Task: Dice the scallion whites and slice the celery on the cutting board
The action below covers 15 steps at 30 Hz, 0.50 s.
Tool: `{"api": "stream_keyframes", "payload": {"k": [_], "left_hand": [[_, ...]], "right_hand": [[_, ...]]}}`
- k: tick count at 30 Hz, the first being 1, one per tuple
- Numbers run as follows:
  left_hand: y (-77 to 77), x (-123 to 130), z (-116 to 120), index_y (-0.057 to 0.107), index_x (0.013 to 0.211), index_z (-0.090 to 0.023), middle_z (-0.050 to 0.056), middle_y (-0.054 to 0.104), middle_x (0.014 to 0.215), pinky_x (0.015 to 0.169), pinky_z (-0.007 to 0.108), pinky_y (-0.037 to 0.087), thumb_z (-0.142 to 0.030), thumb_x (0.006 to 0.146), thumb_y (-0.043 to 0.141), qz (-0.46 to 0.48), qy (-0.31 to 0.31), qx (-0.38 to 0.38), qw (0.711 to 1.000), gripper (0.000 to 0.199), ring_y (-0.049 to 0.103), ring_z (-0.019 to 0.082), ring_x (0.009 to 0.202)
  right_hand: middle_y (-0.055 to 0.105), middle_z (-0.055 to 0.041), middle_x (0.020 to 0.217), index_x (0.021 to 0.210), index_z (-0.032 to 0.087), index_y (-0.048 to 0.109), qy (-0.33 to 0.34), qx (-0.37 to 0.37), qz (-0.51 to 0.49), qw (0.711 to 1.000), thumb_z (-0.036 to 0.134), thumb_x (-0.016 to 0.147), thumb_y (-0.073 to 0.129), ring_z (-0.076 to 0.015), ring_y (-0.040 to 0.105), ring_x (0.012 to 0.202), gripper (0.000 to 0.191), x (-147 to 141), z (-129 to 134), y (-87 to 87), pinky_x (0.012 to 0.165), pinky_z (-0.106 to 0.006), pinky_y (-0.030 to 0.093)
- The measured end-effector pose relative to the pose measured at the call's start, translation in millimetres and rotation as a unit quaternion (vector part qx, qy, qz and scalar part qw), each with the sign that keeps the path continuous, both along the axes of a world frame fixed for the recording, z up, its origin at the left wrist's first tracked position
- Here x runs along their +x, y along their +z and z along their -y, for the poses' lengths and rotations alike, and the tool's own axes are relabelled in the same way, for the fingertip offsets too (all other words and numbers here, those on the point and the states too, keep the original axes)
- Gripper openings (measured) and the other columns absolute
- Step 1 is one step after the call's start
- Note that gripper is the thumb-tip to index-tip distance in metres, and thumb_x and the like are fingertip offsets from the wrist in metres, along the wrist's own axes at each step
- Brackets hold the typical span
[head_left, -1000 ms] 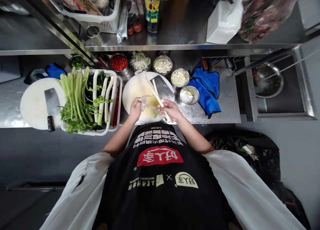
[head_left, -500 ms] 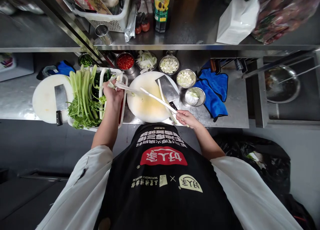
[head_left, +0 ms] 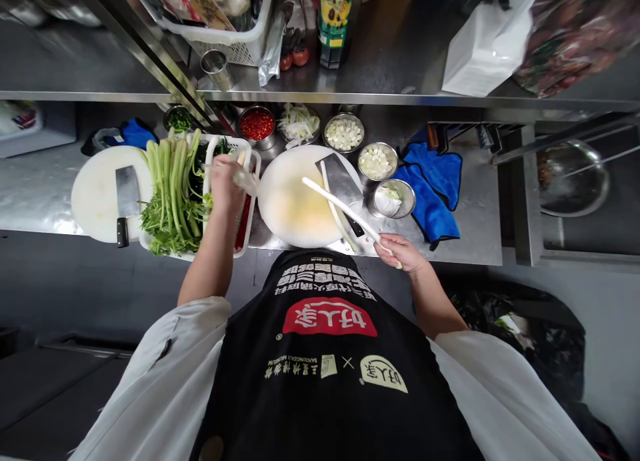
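My right hand (head_left: 403,252) grips the near end of a long white scallion stalk (head_left: 340,207) that slants up over the round white cutting board (head_left: 285,207). A second stalk (head_left: 331,204) and a cleaver (head_left: 341,181) lie on that board. My left hand (head_left: 226,182) is blurred over the white basket (head_left: 250,201) of greens and is closed on a pale strip of scallion skin (head_left: 247,178). The basket holds celery (head_left: 173,187) and more white stalks.
A second white board (head_left: 93,211) with a cleaver (head_left: 126,197) lies at the left. Steel bowls of chopped red chili (head_left: 257,124), sliced onion (head_left: 300,123) and diced white pieces (head_left: 344,133) line the back. A blue cloth (head_left: 433,187) lies right, a sink with a pot (head_left: 570,177) further right.
My left hand pulled the skin off the stalk and carried it left over the basket. My right hand drew the stalk back toward the counter's front edge.
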<state>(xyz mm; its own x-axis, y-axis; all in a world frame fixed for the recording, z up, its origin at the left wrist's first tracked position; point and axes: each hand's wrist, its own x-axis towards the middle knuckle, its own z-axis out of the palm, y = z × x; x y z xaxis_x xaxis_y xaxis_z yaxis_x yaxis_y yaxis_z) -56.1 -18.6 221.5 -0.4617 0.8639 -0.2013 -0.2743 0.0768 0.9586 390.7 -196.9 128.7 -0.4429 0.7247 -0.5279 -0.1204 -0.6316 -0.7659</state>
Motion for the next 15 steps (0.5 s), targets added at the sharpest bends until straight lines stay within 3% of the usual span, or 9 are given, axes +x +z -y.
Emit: {"api": "stream_keyframes", "payload": {"k": [3,6,9,12,15], "left_hand": [[-24.4,45.2,24.6,0.059,0.092,-0.022,-0.005,0.054,0.067,0.053,0.023,0.038,-0.020,0.083,0.069,-0.014,-0.135,-0.033,0.990,0.013,0.048,0.011,0.054],[-44.3,71.6,37.7,0.061,0.083,-0.021,-0.002,0.057,0.068,0.058,0.025,0.043,-0.029,0.082,0.068,-0.014,-0.169,-0.043,0.985,0.012,0.054,0.013,0.060],[-52.5,79.2,42.0,0.057,0.078,-0.020,0.000,0.060,0.071,0.066,0.028,0.048,-0.040,0.088,0.069,-0.037,-0.170,-0.040,0.984,0.025,0.059,0.015,0.068],[-55.0,78.0,43.0,0.057,0.079,-0.020,0.000,0.060,0.071,0.066,0.028,0.049,-0.046,0.088,0.073,-0.059,-0.193,-0.050,0.978,0.032,0.059,0.015,0.067],[-57.9,76.5,43.2,0.058,0.077,-0.020,-0.002,0.057,0.067,0.062,0.026,0.046,-0.042,0.084,0.077,-0.071,-0.222,-0.064,0.970,0.030,0.056,0.013,0.062]], "right_hand": [[0.046,0.0071,0.062,0.098,0.020,0.067,0.006,0.042,0.015,0.999,0.068,0.084,0.079,-0.0070,0.029,0.039,0.051,-22.9,-2.8,5.9,0.035,-0.023,0.022],[0.048,0.0065,0.059,0.103,0.020,0.071,0.016,0.102,0.060,0.993,0.067,0.087,0.076,-0.0093,0.036,0.042,0.050,-45.5,-2.6,9.5,0.040,-0.024,0.028],[0.052,0.0045,0.058,0.110,0.022,0.075,0.003,0.171,0.133,0.976,0.067,0.089,0.073,-0.0144,0.045,0.048,0.050,-56.7,0.3,9.7,0.046,-0.028,0.038],[0.069,-0.0026,0.073,0.114,0.025,0.078,-0.013,0.248,0.232,0.941,0.062,0.088,0.073,-0.0224,0.062,0.064,0.046,-56.0,3.0,8.0,0.058,-0.034,0.052],[0.077,-0.0061,0.085,0.119,0.024,0.078,0.020,0.301,0.298,0.906,0.055,0.091,0.069,-0.0259,0.068,0.073,0.043,-53.6,2.7,5.4,0.070,-0.038,0.058]]}}
